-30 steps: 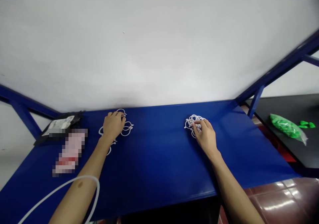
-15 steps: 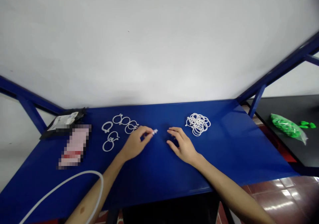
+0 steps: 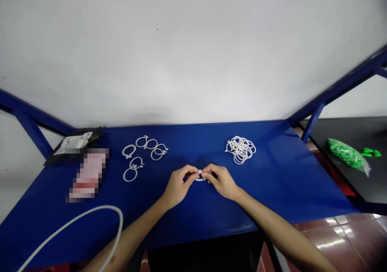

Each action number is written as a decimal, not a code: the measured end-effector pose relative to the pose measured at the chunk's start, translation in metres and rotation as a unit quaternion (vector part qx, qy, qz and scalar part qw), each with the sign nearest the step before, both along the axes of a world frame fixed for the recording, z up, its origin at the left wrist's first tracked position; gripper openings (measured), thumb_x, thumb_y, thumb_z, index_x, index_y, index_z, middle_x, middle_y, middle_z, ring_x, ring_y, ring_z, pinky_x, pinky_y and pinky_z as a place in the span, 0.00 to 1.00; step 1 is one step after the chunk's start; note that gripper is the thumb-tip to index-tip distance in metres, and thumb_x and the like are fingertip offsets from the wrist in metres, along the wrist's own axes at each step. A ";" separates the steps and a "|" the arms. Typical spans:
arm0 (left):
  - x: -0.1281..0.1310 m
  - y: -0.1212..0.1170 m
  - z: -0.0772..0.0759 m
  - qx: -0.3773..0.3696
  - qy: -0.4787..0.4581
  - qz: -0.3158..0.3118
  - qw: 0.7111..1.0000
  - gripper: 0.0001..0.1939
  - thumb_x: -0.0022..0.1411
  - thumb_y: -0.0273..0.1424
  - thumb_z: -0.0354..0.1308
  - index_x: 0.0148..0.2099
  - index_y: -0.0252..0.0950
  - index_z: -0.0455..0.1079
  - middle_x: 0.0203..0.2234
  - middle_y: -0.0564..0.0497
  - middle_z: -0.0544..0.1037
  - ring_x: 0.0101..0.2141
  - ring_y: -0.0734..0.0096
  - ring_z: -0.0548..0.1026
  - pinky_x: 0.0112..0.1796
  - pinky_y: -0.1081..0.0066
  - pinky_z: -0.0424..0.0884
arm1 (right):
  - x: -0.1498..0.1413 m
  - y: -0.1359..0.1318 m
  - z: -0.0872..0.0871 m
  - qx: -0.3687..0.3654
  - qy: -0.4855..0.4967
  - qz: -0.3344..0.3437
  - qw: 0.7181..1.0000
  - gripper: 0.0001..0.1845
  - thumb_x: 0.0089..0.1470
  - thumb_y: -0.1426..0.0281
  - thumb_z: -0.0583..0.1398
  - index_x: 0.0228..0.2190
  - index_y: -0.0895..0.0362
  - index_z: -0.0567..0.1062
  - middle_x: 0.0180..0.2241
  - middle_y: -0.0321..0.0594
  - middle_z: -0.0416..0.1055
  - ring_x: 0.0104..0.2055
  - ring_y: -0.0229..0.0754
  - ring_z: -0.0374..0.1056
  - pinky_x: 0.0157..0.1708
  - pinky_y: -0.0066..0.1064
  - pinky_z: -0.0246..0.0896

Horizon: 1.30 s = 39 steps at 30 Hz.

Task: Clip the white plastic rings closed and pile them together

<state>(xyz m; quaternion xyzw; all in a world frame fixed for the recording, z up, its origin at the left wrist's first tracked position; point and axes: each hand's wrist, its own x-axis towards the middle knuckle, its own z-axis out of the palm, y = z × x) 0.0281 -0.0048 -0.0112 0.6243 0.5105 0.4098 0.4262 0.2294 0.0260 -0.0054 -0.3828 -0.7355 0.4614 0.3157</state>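
Observation:
My left hand (image 3: 178, 186) and my right hand (image 3: 223, 182) meet low over the middle of the blue table. Thumb and fingertips of both are pinched on one white plastic ring (image 3: 198, 179). Its small end pieces show between the fingertips and its curved lower edge below them; the sides are hidden by the fingers. Left of my hands lie several similar white rings (image 3: 130, 175), some overlapping, a few with an open gap. Farther right sits a tangled pile of white rings (image 3: 240, 149).
At the left of the blue table (image 3: 187, 139) lie a black plastic package (image 3: 72, 145) and a blurred pink item (image 3: 90, 171). A white cable (image 3: 99, 207) arcs across the lower left. Blue frame posts flank the table. A bag of green pieces (image 3: 347, 155) rests on the dark right-hand table.
My left hand has moved right and slightly down with the white ring. My right hand, open and apart before, has closed on the same ring.

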 end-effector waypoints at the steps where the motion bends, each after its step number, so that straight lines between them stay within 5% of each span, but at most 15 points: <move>1: 0.001 -0.001 0.001 0.006 0.009 -0.005 1.000 0.05 0.67 0.32 0.57 0.40 0.38 0.74 0.32 0.52 0.81 0.31 0.72 0.79 0.32 0.73 0.76 | 0.000 0.000 0.000 0.012 -0.004 0.003 1.000 0.16 0.67 0.59 0.57 0.35 0.57 0.76 0.28 0.37 0.76 0.26 0.36 0.70 0.29 0.27 0.65; 7: 0.002 -0.007 0.000 0.109 0.094 -0.011 0.989 0.07 0.70 0.27 0.53 0.38 0.38 0.71 0.30 0.53 0.80 0.30 0.74 0.78 0.34 0.73 0.74 | 0.000 -0.006 -0.002 0.128 -0.038 0.019 0.991 0.13 0.69 0.63 0.54 0.38 0.56 0.76 0.32 0.39 0.77 0.33 0.38 0.73 0.35 0.30 0.68; 11: 0.003 -0.013 -0.005 0.262 0.203 -0.001 0.944 0.13 0.71 0.23 0.48 0.34 0.37 0.69 0.26 0.52 0.75 0.27 0.73 0.74 0.31 0.73 0.72 | -0.003 -0.013 -0.003 0.204 -0.090 0.027 0.974 0.13 0.70 0.66 0.53 0.39 0.55 0.75 0.32 0.40 0.76 0.32 0.40 0.71 0.35 0.31 0.66; 16: 0.002 -0.010 -0.003 0.329 0.274 -0.031 0.903 0.15 0.71 0.21 0.46 0.34 0.37 0.70 0.25 0.52 0.75 0.27 0.71 0.72 0.31 0.70 0.71 | -0.002 -0.012 -0.005 0.243 -0.097 0.038 0.964 0.11 0.70 0.66 0.54 0.39 0.55 0.75 0.32 0.40 0.78 0.31 0.40 0.69 0.34 0.31 0.66; 19: -0.009 0.002 0.002 0.326 0.295 -0.033 0.898 0.09 0.71 0.26 0.51 0.45 0.38 0.73 0.35 0.48 0.81 0.35 0.66 0.77 0.40 0.64 0.73 | 0.001 -0.002 -0.002 0.247 -0.082 0.004 0.966 0.08 0.68 0.65 0.57 0.39 0.54 0.76 0.34 0.39 0.78 0.33 0.41 0.70 0.36 0.32 0.67; 22: -0.031 0.016 0.005 0.266 0.377 0.080 0.884 0.13 0.70 0.33 0.54 0.53 0.36 0.73 0.44 0.40 0.80 0.45 0.54 0.76 0.47 0.56 0.70 | 0.015 0.013 0.004 0.284 -0.121 -0.084 0.948 0.08 0.67 0.65 0.58 0.39 0.53 0.76 0.35 0.41 0.78 0.37 0.44 0.71 0.39 0.35 0.68; 25: -0.055 0.025 0.004 0.171 0.507 0.182 0.825 0.19 0.70 0.37 0.51 0.55 0.30 0.71 0.46 0.34 0.77 0.46 0.47 0.73 0.45 0.53 0.68 | 0.039 0.030 0.006 0.330 -0.215 -0.210 0.895 0.09 0.68 0.66 0.56 0.39 0.54 0.77 0.37 0.44 0.77 0.40 0.47 0.68 0.39 0.38 0.66; 27: -0.066 0.028 0.003 0.125 0.572 0.185 0.790 0.19 0.70 0.37 0.49 0.53 0.29 0.71 0.44 0.34 0.76 0.45 0.47 0.71 0.42 0.54 0.67 | 0.055 0.039 0.004 0.347 -0.269 -0.282 0.853 0.10 0.68 0.66 0.55 0.39 0.54 0.77 0.39 0.46 0.75 0.41 0.49 0.66 0.37 0.38 0.66; 30: -0.072 0.029 0.002 0.110 0.603 0.166 0.773 0.16 0.71 0.35 0.47 0.47 0.31 0.73 0.39 0.38 0.77 0.41 0.49 0.70 0.39 0.57 0.65 | 0.071 0.047 0.000 0.346 -0.319 -0.337 0.815 0.11 0.67 0.65 0.56 0.40 0.54 0.77 0.41 0.49 0.73 0.42 0.52 0.64 0.36 0.39 0.65; 34: -0.068 0.025 0.004 0.127 0.599 0.155 0.776 0.14 0.72 0.32 0.46 0.46 0.33 0.73 0.37 0.40 0.78 0.40 0.50 0.70 0.39 0.58 0.63 | 0.071 0.046 0.001 0.336 -0.324 -0.352 0.811 0.11 0.65 0.63 0.59 0.42 0.56 0.78 0.43 0.51 0.71 0.45 0.54 0.63 0.39 0.43 0.66; 39: -0.061 0.021 0.008 0.152 0.579 0.168 0.783 0.16 0.73 0.34 0.46 0.49 0.34 0.74 0.40 0.40 0.78 0.40 0.50 0.70 0.38 0.58 0.62 | 0.053 0.036 0.008 0.354 -0.260 -0.300 0.847 0.09 0.65 0.66 0.59 0.42 0.54 0.77 0.43 0.49 0.71 0.44 0.53 0.64 0.43 0.45 0.67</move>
